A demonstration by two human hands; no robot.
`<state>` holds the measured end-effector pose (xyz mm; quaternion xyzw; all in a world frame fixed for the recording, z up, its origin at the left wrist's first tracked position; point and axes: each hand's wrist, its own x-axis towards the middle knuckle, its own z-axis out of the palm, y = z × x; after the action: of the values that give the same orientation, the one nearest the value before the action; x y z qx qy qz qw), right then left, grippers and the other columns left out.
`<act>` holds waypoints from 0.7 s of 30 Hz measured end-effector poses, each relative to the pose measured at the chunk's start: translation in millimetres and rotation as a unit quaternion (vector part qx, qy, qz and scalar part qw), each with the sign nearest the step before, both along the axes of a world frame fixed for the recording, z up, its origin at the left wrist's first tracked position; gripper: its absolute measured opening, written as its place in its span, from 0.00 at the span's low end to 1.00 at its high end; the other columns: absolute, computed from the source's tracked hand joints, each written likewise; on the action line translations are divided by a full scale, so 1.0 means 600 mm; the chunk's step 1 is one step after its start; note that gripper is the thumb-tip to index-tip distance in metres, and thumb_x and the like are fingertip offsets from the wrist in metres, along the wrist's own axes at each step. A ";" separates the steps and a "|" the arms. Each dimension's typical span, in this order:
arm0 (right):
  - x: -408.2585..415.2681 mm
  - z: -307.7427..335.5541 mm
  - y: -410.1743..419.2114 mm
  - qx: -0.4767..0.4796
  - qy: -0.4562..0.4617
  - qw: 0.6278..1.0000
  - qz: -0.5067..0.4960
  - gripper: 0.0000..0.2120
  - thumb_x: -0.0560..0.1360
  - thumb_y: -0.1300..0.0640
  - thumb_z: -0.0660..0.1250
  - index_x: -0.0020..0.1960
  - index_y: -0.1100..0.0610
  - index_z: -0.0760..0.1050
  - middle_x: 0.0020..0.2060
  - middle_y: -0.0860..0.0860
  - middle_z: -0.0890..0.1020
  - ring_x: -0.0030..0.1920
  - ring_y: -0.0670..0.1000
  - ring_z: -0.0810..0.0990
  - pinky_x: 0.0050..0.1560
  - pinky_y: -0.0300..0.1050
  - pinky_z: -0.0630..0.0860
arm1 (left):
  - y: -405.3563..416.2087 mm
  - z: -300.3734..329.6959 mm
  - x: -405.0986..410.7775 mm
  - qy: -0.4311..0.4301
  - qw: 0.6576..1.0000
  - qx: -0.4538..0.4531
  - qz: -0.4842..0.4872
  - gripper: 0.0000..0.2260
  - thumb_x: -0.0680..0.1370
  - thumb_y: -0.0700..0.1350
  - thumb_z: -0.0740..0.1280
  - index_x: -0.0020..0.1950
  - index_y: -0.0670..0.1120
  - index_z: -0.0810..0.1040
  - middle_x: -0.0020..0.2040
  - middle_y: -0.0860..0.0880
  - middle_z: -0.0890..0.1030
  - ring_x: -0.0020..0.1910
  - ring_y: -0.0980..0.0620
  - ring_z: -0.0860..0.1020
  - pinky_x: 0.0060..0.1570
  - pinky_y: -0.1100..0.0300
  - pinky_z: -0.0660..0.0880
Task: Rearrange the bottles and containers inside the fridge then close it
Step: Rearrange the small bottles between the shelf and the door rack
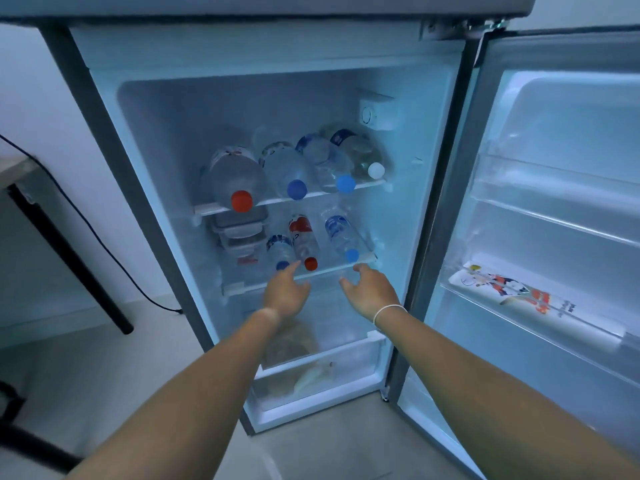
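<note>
Fridge door (540, 202) stands open; water bottles lie on the upper shelf (311, 197) and middle shelf (301, 278). Left hand (285, 291) and right hand (372, 292), fingers loosely spread, hold nothing; rearranging looks unfinished, closing remains

Four bottles (294, 168) on upper shelf (367, 184), three bottles (304, 242) below, containers (239, 233) left

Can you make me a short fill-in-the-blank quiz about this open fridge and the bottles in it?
1. The upper shelf holds ____ bottles lying down.
2. The leftmost bottle there has a ____ cap.
3. The fridge door is ____.
4. Both hands, left hand and right hand, hold ____.

Missing words: four; red; open; nothing
</note>
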<state>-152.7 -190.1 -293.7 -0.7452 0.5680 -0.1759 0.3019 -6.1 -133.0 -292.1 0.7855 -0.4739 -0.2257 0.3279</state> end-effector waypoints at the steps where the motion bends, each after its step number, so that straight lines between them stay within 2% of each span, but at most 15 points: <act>1: 0.006 -0.010 -0.014 0.002 0.000 1.000 0.001 0.25 0.78 0.46 0.58 0.72 0.56 0.64 0.66 0.58 0.73 0.63 0.59 0.74 0.60 0.49 0.71 | -0.013 -0.010 0.004 -0.003 1.000 0.006 0.003 0.24 0.79 0.43 0.61 0.75 0.48 0.62 0.71 0.44 0.71 0.65 0.44 0.74 0.57 0.60 0.69; 3: 0.019 -0.029 -0.042 0.005 0.001 1.000 -0.002 0.25 0.78 0.47 0.59 0.72 0.56 0.64 0.67 0.58 0.72 0.65 0.59 0.73 0.62 0.49 0.71 | -0.041 -0.026 0.013 -0.011 1.000 0.017 0.013 0.24 0.79 0.42 0.61 0.75 0.49 0.63 0.70 0.43 0.72 0.61 0.43 0.76 0.51 0.62 0.69; 8: 0.040 -0.062 -0.102 0.007 -0.001 1.000 0.000 0.24 0.78 0.50 0.60 0.72 0.56 0.64 0.66 0.59 0.72 0.63 0.60 0.74 0.61 0.49 0.71 | -0.094 -0.055 0.034 -0.040 0.999 0.025 -0.008 0.24 0.77 0.40 0.61 0.74 0.49 0.65 0.66 0.40 0.74 0.58 0.43 0.77 0.48 0.62 0.70; 16: 0.060 -0.101 -0.149 0.000 -0.010 1.000 -0.003 0.24 0.78 0.49 0.59 0.73 0.52 0.62 0.67 0.57 0.68 0.61 0.60 0.75 0.58 0.46 0.72 | -0.125 -0.090 0.055 -0.039 0.998 0.040 -0.025 0.23 0.79 0.43 0.60 0.75 0.49 0.62 0.71 0.42 0.68 0.61 0.42 0.76 0.59 0.56 0.74; 19: 0.060 -0.109 -0.154 -0.002 -0.005 1.000 0.000 0.24 0.78 0.49 0.59 0.73 0.52 0.61 0.67 0.57 0.68 0.61 0.60 0.75 0.57 0.47 0.72 | -0.130 -0.097 0.056 -0.039 0.997 0.051 -0.035 0.24 0.80 0.43 0.60 0.76 0.47 0.61 0.73 0.42 0.67 0.65 0.42 0.73 0.65 0.53 0.71; 21: 0.059 -0.112 -0.157 -0.006 -0.002 1.000 0.001 0.24 0.78 0.49 0.59 0.73 0.52 0.61 0.69 0.57 0.66 0.61 0.60 0.75 0.58 0.48 0.72 | -0.132 -0.100 0.056 -0.044 0.997 0.054 -0.042 0.24 0.80 0.43 0.60 0.76 0.47 0.61 0.73 0.42 0.68 0.66 0.42 0.73 0.66 0.52 0.70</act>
<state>-117.3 -284.0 -361.1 -0.7473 0.5655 -0.1805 0.2987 27.3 -212.5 -352.1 0.7905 -0.5077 -0.2302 0.2539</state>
